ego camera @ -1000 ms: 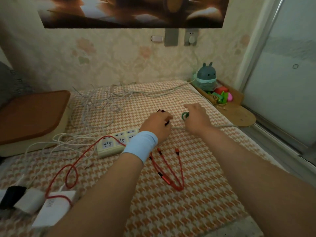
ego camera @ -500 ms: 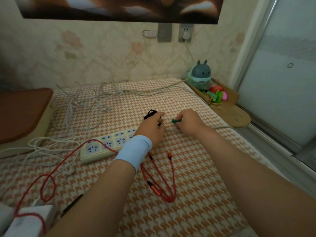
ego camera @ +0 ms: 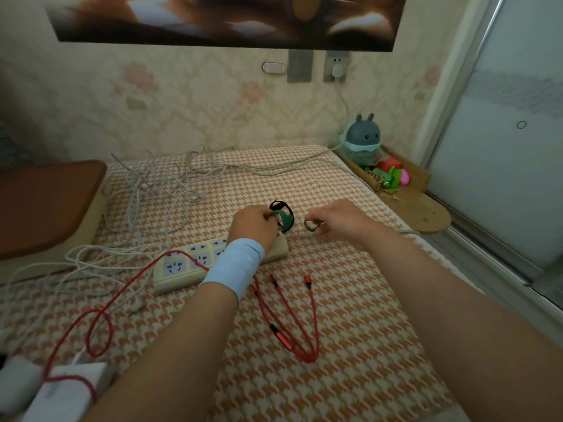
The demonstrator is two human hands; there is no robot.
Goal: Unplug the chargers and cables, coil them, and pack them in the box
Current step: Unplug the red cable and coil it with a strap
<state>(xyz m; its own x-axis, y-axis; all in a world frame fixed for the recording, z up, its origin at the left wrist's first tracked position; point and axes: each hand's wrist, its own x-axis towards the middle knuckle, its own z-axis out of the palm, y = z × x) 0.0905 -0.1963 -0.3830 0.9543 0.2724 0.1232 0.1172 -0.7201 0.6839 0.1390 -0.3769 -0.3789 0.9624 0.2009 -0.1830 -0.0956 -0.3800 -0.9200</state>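
Centre frame, the left hand (ego camera: 254, 225) pinches a black-and-green strap loop (ego camera: 285, 219) and the right hand (ego camera: 338, 222) a green tie (ego camera: 309, 226), just above the power strip (ego camera: 182, 266) on the bed (ego camera: 350, 345). A loose pinch could drop them among the white cables (ego camera: 158, 190).

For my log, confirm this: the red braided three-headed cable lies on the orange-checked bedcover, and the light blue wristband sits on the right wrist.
Not quite: the head view shows the light blue wristband on the left wrist; the rest holds.

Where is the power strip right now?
In the head view, the cream power strip lies centre-left on the checked cover, partly under the left wrist, beside the red cable.
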